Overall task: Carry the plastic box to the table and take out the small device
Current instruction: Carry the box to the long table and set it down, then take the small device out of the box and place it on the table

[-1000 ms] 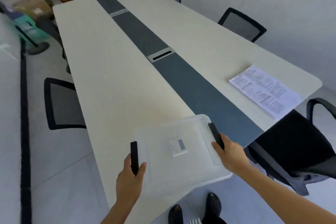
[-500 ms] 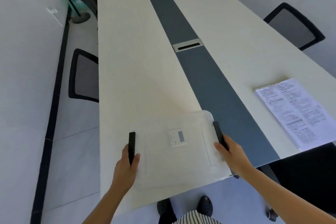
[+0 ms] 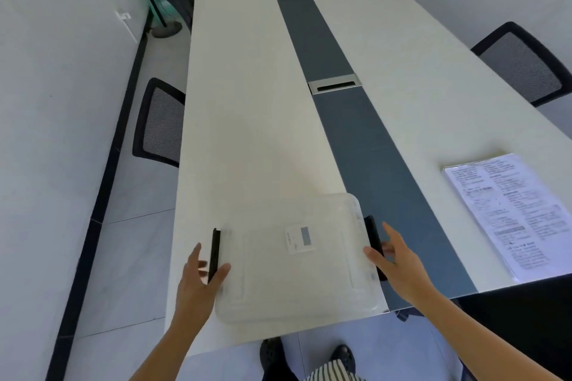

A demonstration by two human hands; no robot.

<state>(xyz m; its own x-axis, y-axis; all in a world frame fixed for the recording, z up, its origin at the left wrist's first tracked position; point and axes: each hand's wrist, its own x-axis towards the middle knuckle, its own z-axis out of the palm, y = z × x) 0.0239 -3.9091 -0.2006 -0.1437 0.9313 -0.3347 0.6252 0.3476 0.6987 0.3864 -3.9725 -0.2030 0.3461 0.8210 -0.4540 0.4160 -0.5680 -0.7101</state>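
The translucent plastic box rests flat on the near end of the long white table, its lid on and a white label on top. A black latch sits on its left side and another black latch on its right. My left hand straddles the left latch, thumb on the lid and fingers stretched out. At the right latch, my right hand has its fingers spread and its thumb on the lid edge. The small device is not visible through the lid.
A grey strip with a metal cable slot runs down the table's middle. A stack of printed papers lies at the right. Black mesh chairs stand at the left and right. My shoes are below the table end.
The box has come down onto the table's near end. Both hands have loosened from a closed grip on the side latches, and their fingers are now spread.
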